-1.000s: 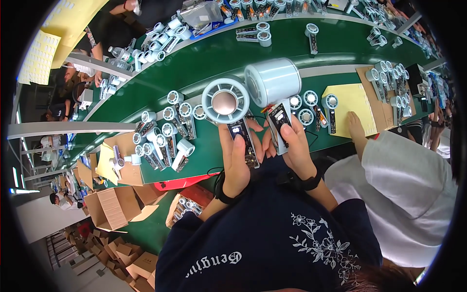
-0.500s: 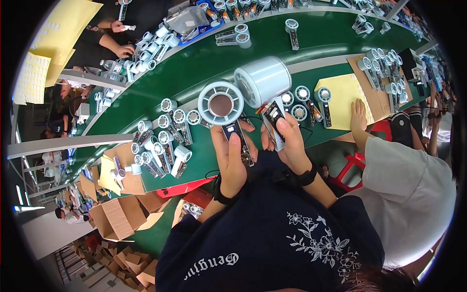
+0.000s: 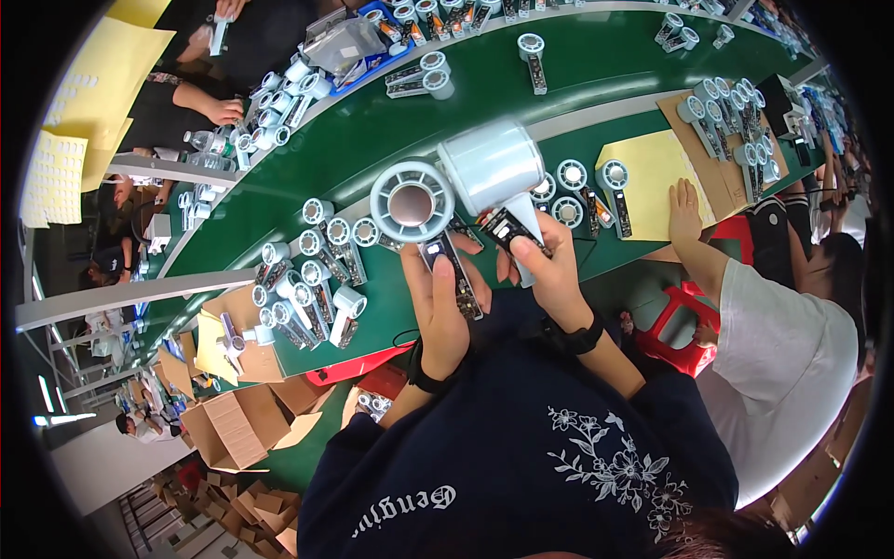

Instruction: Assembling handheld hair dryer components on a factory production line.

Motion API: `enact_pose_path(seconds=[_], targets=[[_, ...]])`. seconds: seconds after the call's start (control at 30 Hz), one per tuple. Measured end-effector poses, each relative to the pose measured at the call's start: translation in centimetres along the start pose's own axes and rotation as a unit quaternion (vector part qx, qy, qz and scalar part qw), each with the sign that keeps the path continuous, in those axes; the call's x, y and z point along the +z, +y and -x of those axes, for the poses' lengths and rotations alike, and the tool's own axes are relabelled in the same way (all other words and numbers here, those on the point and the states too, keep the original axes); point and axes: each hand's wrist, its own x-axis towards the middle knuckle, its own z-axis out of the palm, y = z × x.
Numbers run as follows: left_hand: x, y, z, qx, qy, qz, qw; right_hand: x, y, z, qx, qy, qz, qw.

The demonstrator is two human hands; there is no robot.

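Observation:
My left hand [image 3: 441, 312] is closed around the handle of a pale-blue handheld fan [image 3: 452, 279], its round vented head turned toward me. A dark circuit board shows along that handle, under my thumb. My right hand [image 3: 559, 279] grips a second handheld fan [image 3: 492, 168] by its handle; its smooth, barrel-shaped head lies sideways, right beside the first fan's head. A circuit board shows on this handle too, with my thumb against it. Both fans are held above the near edge of the green table [image 3: 372, 326].
Several similar fans [image 3: 315, 270] lie clustered at the left, others [image 3: 570, 175] just beyond my right hand. At the right, a co-worker's hand [image 3: 685, 212] rests by a yellow sheet [image 3: 643, 186]. A green belt [image 3: 484, 102] curves across the far side. An open cardboard box [image 3: 237, 424] stands lower left.
The fan in my right hand has turned slightly, its board now facing me more, and its head has shifted a little left and down. My left hand keeps its hold. The whole view has shifted slightly.

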Motion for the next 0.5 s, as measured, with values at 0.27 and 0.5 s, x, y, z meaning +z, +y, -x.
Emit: enact_pose_path(seconds=[0.27, 0.5], targets=[[0.4, -2.3, -1.4, -0.036, -0.028, 0.014, 0.999, -2.2, 0.9, -0.7, 0.01, 0.043, 0.034, 0.998], [2.1, -7.5, -5.6, -0.151, -0.075, -0.012, 0.986, -8.6, 2.9, -1.8, 0.069, 0.157, 0.05, 0.984]])
